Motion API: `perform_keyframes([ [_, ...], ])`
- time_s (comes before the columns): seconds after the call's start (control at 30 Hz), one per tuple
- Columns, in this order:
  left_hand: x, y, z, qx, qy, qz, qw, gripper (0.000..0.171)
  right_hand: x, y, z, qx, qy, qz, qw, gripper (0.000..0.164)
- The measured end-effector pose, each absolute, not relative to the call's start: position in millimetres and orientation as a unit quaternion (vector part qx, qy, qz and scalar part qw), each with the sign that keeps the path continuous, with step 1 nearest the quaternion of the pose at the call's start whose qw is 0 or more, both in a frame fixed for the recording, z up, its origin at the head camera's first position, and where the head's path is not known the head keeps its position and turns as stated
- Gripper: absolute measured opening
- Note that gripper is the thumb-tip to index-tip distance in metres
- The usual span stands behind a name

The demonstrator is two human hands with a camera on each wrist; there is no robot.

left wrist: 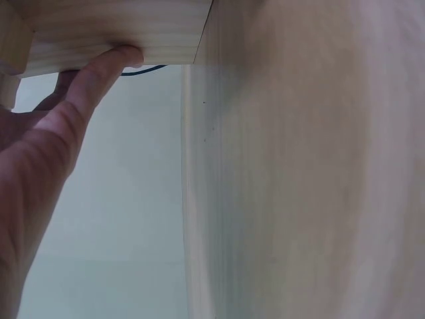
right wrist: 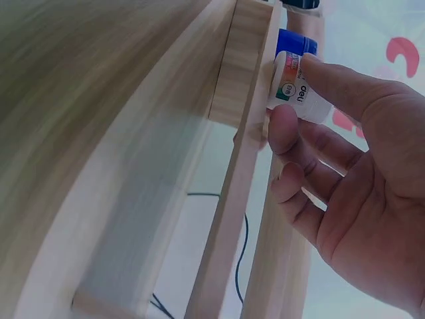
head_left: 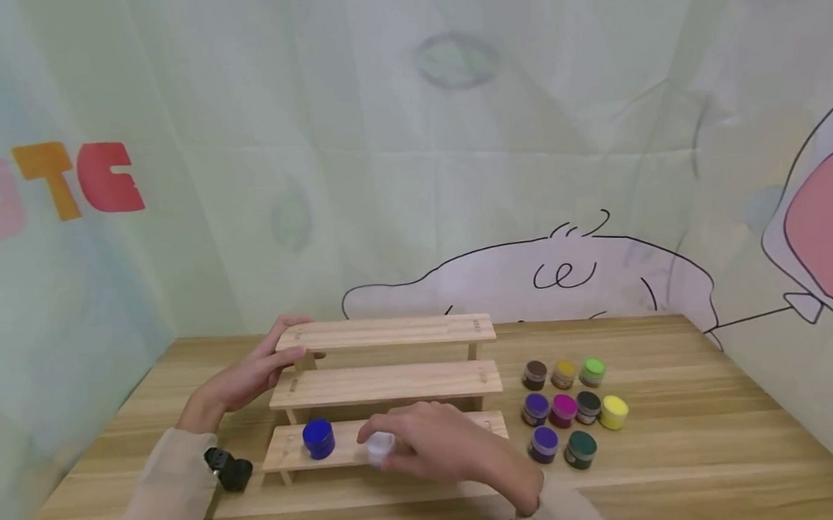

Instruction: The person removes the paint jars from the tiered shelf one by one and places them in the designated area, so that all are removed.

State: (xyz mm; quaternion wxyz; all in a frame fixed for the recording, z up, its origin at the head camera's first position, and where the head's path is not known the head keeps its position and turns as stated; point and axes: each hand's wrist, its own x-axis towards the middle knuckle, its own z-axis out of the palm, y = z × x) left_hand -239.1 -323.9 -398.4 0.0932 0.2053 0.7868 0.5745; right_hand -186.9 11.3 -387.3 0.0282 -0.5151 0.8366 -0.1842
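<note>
A three-tier wooden rack [head_left: 383,383] stands on the table. My left hand [head_left: 261,369] grips the left end of its top tier; in the left wrist view, a finger lies against the wood. On the bottom tier, my right hand [head_left: 443,443] pinches a small white paint jar [head_left: 380,448] between thumb and fingers. Its printed label shows in the right wrist view, where the jar [right wrist: 299,86] looks to be at the shelf board. A blue paint jar [head_left: 319,439] sits to its left on the same tier. No jars stand on the upper two tiers.
Right of the rack, several paint jars sit in loose rows, among them a yellow jar [head_left: 614,412], a magenta jar [head_left: 563,411] and a dark green jar [head_left: 580,449]. A printed cloth [head_left: 364,172] hangs behind the wooden table [head_left: 695,443].
</note>
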Motion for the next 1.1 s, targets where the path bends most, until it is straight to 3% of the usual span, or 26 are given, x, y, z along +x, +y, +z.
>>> perform_keyframes([
  [0.47, -239.1, -325.9, -398.3, 0.208, 0.791, 0.568, 0.089, 0.047, -187.7, 65.8, -386.7, -0.462, 0.854, -0.233, 0.056, 0.030],
  [1.1, -238.9, -323.9, -397.6, 0.211, 0.795, 0.563, 0.084, 0.047, -191.3, 123.8, -386.4, -0.440, 0.862, -0.247, 0.049, 0.031],
])
